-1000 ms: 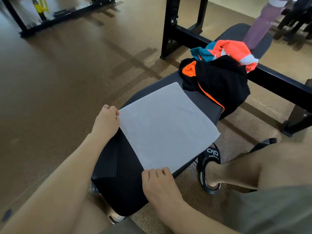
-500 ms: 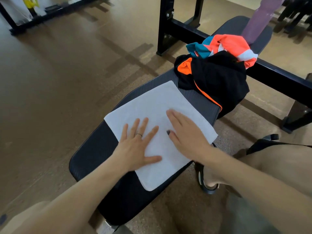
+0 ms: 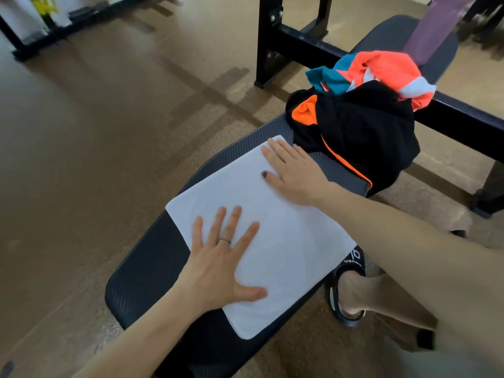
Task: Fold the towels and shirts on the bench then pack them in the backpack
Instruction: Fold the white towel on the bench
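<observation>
A white towel [image 3: 283, 241] lies flat on the black padded bench [image 3: 141, 285]. My left hand [image 3: 221, 260] presses on its near left part with fingers spread and a ring on one finger. My right hand [image 3: 294, 173] lies flat on the towel's far corner, fingers straight. Just beyond it sits a crumpled black shirt with orange trim [image 3: 362, 135]. An orange, teal and white garment [image 3: 381, 72] is heaped on top of that shirt. No backpack is in view.
A black steel frame [image 3: 300, 42] crosses behind the bench. My foot in a black sandal [image 3: 346, 290] stands on the brown floor [image 3: 109, 132] right of the bench. A purple object [image 3: 436, 25] leans at the top right.
Both hands left the towel's edges and went flat onto it. My right hand has since slid from the middle to the far corner. My left hand stays pressed on the near part.
</observation>
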Motion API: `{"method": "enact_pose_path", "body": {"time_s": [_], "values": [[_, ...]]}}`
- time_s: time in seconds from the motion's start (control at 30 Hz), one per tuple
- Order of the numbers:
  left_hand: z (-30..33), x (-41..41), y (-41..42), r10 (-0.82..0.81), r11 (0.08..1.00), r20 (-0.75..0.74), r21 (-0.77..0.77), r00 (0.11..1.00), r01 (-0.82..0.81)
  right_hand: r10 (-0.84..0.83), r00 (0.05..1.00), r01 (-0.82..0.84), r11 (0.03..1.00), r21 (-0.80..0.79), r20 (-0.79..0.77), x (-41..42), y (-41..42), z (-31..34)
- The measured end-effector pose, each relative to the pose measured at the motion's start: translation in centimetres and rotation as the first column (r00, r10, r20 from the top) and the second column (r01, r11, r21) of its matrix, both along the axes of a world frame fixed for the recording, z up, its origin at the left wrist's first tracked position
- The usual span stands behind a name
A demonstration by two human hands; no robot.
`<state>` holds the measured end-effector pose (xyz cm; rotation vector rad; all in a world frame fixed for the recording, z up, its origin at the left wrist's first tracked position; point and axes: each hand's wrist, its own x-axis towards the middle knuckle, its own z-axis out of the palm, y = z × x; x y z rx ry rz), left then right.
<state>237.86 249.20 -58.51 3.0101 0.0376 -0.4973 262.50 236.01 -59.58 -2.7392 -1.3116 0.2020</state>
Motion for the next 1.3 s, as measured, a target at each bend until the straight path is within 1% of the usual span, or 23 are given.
{"method": "enact_pose_path", "body": {"time_s": [0.03, 0.1, 0.17, 0.2, 0.23, 0.27, 0.3, 0.33, 0.4, 0.47, 0.5, 0.6, 0.7, 0.8, 0.93, 1.0, 1.1, 1.23, 1.3], "values": [[0.1, 0.0, 0.0, 0.001, 1.000, -0.007, 0.003, 1.000, -0.001, -0.010, 1.000, 0.010, 1.000, -0.009, 0.015, 0.3, 0.0, 0.0], [0.3, 0.0, 0.1, -0.001, 0.999, -0.012, -0.043, 1.000, 0.001, -0.022, 0.997, 0.018, 0.998, 0.056, 0.068, -0.6, 0.4, 0.6], [0.5, 0.4, 1.2, 0.040, 0.992, 0.034, -0.117, 0.999, -0.036, -0.004, 0.995, -0.020, 0.969, 0.247, 0.100, -3.8, 0.7, 1.7], [0.7, 0.7, 2.2, 0.114, 0.982, 0.101, -0.163, 0.988, -0.097, 0.009, 0.996, -0.041, 0.934, 0.354, 0.092, -6.3, 0.5, 2.0], [1.0, 1.0, 3.5, 0.223, 0.962, 0.188, -0.202, 0.957, -0.184, 0.043, 0.997, -0.064, 0.908, 0.414, 0.060, -9.4, -0.1, 2.4], [1.3, 1.1, 5.2, 0.336, 0.935, 0.276, -0.215, 0.901, -0.282, 0.094, 0.996, -0.090, 0.900, 0.426, 0.012, -12.8, -0.8, 3.0], [1.6, 1.2, 6.8, 0.436, 0.898, 0.325, -0.216, 0.839, -0.383, 0.156, 0.987, -0.121, 0.904, 0.411, -0.050, -16.3, -1.6, 3.6], [1.8, 1.2, 8.3, 0.520, 0.854, 0.323, -0.218, 0.791, -0.472, 0.216, 0.971, -0.160, 0.909, 0.384, -0.107, -19.7, -2.4, 4.0], [1.6, 0.7, 10.2, 0.655, 0.752, 0.217, -0.287, 0.724, -0.594, 0.314, 0.938, -0.268, 0.925, 0.268, -0.147, -24.9, -3.5, 3.7], [1.3, 0.4, 11.0, 0.716, 0.661, 0.088, -0.404, 0.693, -0.632, 0.357, 0.927, -0.342, 0.931, 0.125, -0.120, -27.6, -3.8, 2.6], [1.2, 0.4, 11.1, 0.718, 0.642, 0.057, -0.440, 0.694, -0.628, 0.344, 0.934, -0.336, 0.937, 0.090, -0.092, -28.1, -3.8, 2.3], [1.1, 0.7, 11.3, 0.741, 0.603, 0.053, -0.491, 0.670, -0.628, 0.291, 0.957, -0.289, 0.955, 0.065, -0.009, -27.8, -3.9, 2.6], [1.2, 1.1, 11.3, 0.757, 0.590, 0.055, -0.486, 0.651, -0.645, 0.303, 0.952, -0.302, 0.953, -0.021, 0.049, -27.5, -4.1, 3.3], [1.2, 1.5, 11.2, 0.780, 0.559, 0.045, -0.499, 0.624, -0.663, 0.366, 0.930, -0.362, 0.927, -0.104, 0.025, -28.2, -4.0, 3.9], [2.0, 1.8, 11.0, 0.817, 0.479, 0.013, -0.571, 0.576, -0.667, 0.343, 0.939, -0.337, 0.913, -0.230, -0.013, -29.1, -3.3, 4.3], [2.2, 1.8, 11.0, 0.818, 0.462, 0.014, -0.611, 0.576, -0.642, 0.326, 0.945, -0.318, 0.901, -0.295, -0.021, -29.5, -2.8, 4.6], [2.7, 1.3, 10.7, 0.803, 0.466, 0.019, -0.643, 0.595, -0.608, 0.337, 0.941, -0.315, 0.871, -0.376, -0.009, -29.8, -2.3, 5.5], [2.9, 0.4, 11.0, 0.795, 0.457, 0.003, -0.658, 0.606, -0.598, 0.339, 0.941, -0.310, 0.853, -0.419, -0.006, -29.7, -1.8, 6.3], [3.0, 0.1, 11.1, 0.783, 0.474, 0.018, -0.665, 0.622, -0.577, 0.345, 0.938, -0.315, 0.840, -0.441, -0.012, -29.6, -1.6, 6.6]]}}
